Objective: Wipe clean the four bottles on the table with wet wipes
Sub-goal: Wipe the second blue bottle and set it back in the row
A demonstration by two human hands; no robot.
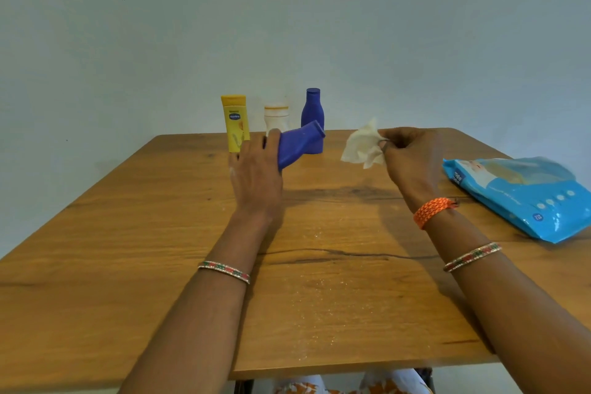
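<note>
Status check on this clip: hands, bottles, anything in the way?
Left hand grips tilted blue bottle, lifted. Right hand pinches wet wipe, not yet touching it. Yellow bottle, white bottle, second blue bottle stand behind. Nothing blocking.

Tilted blue bottle: held aloft.
Yellow bottle, white bottle, upright blue bottle: standing at far edge.
Wipe: crumpled, white, pinched.

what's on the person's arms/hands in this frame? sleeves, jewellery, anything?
No sleeves in view: both forearms are bare. The left hand arm wears one thin bangle with a red, green and white pattern. The right hand arm wears an orange woven thread band at the wrist and a matching patterned bangle further down.
</note>
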